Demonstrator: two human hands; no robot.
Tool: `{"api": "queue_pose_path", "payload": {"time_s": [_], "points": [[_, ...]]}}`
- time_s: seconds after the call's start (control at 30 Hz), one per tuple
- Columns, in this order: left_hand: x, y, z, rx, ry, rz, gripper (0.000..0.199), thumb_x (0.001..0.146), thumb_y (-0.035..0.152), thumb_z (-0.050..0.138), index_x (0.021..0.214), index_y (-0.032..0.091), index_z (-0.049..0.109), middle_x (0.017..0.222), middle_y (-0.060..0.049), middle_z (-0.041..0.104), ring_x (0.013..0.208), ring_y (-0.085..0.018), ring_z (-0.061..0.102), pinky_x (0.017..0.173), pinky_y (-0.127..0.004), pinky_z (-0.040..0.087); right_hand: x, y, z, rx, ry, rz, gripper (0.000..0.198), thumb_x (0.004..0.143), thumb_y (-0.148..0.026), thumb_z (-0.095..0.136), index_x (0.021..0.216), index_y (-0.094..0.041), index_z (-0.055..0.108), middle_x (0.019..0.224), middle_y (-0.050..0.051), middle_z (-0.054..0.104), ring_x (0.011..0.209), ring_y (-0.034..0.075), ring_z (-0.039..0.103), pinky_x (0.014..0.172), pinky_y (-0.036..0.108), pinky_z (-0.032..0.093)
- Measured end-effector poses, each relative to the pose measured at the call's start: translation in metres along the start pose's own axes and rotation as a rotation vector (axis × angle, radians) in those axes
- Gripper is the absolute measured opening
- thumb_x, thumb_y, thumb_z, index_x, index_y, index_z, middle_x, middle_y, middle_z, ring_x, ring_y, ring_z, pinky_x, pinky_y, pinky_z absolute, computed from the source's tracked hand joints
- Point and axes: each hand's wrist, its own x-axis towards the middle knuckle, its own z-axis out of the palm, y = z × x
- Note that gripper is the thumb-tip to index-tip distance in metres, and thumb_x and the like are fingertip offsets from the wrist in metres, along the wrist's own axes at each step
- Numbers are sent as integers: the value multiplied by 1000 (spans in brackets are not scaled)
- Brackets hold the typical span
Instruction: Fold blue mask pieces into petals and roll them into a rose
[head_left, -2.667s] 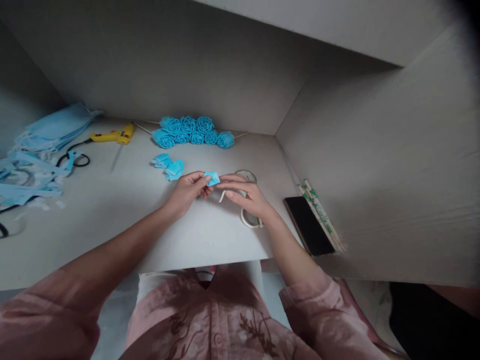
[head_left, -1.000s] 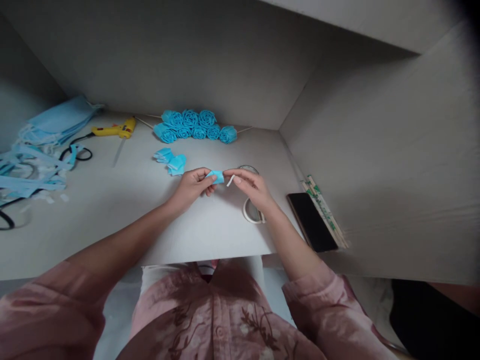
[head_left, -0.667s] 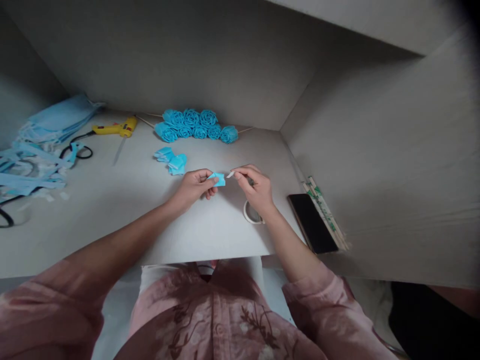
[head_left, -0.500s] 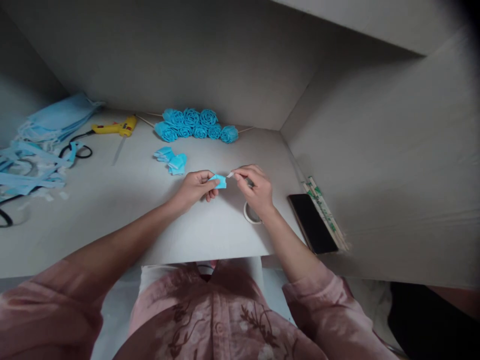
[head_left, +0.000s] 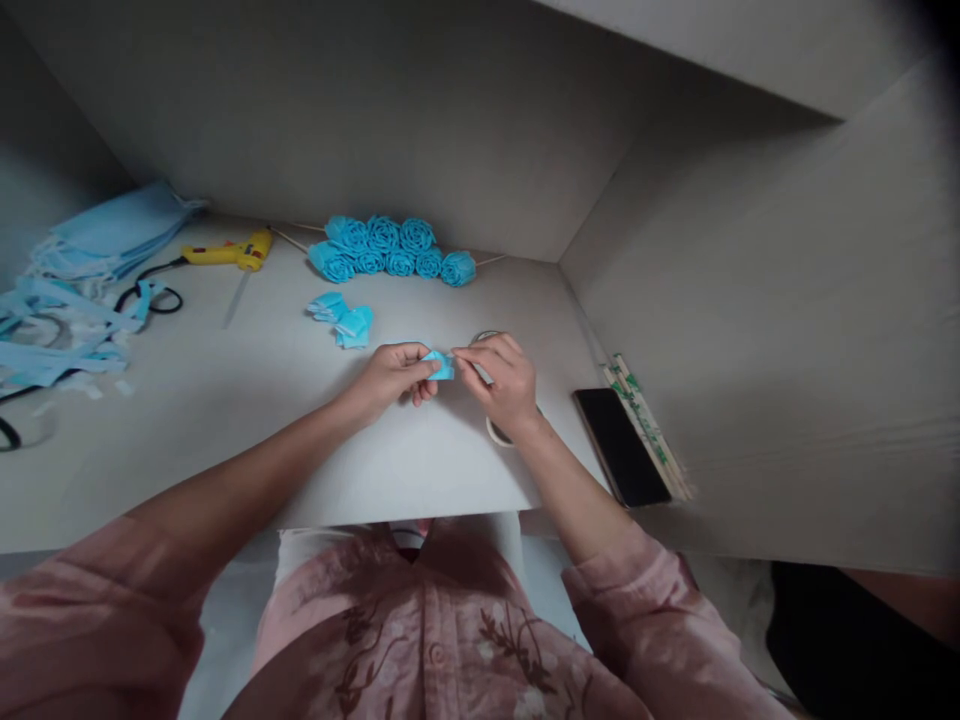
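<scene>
My left hand [head_left: 386, 375] pinches a small folded blue piece [head_left: 439, 364] just above the white table [head_left: 247, 400]. My right hand [head_left: 504, 380] meets it from the right, its fingertips pressed against the blue piece; the small white strip it held is hidden between the fingers. A roll of white tape [head_left: 496, 432] lies on the table under my right wrist, mostly covered. Behind my hands lie a small pile of folded blue pieces [head_left: 341, 318] and a row of several finished blue rosettes [head_left: 390, 250] on thin sticks.
A yellow glue gun [head_left: 225, 253] with a black cord [head_left: 146, 297] lies at the back left, beside a heap of blue masks and cut strips [head_left: 82, 290]. A black phone [head_left: 621, 445] and wrapped chopsticks [head_left: 649, 430] lie at the right, against the grey partition wall [head_left: 765, 320].
My right hand has brought the small white strip leftward from a short gap onto the blue piece. My left hand has kept its hold in nearly the same place.
</scene>
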Motion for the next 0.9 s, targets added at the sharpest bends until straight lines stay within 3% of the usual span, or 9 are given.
{"api": "queue_pose_path", "payload": {"time_s": [0.33, 0.7, 0.8, 0.9], "points": [[1, -1, -2, -81, -24, -12, 28, 71, 37, 76, 72, 15, 59, 59, -1, 64, 47, -9, 55, 43, -21, 41, -3, 2, 1, -17, -1, -92, 19, 92, -24, 57, 98, -27, 75, 85, 5, 69, 81, 20, 59, 79, 38, 49], [1, 3, -3, -118, 5, -41, 30, 69, 39, 78, 71, 15, 59, 57, -1, 62, 46, -9, 54, 43, -21, 39, 0, 0, 1, 33, -143, -69, 21, 91, -28, 58, 103, -26, 75, 92, 6, 72, 86, 21, 60, 80, 39, 47], [0, 5, -4, -69, 10, -21, 29, 70, 40, 76, 71, 16, 59, 57, 0, 62, 46, -9, 54, 43, -21, 39, 2, -2, -3, 107, -133, 11, 23, 91, -31, 57, 104, -26, 75, 99, 6, 70, 94, 21, 61, 88, 41, 47], [-1, 5, -3, 44, -22, 12, 29, 72, 41, 74, 71, 16, 59, 57, 0, 62, 45, -8, 51, 43, -21, 38, 4, -2, -6, 261, -112, 186, 26, 93, -34, 53, 110, -25, 72, 109, 8, 68, 105, 21, 61, 92, 39, 47]]}}
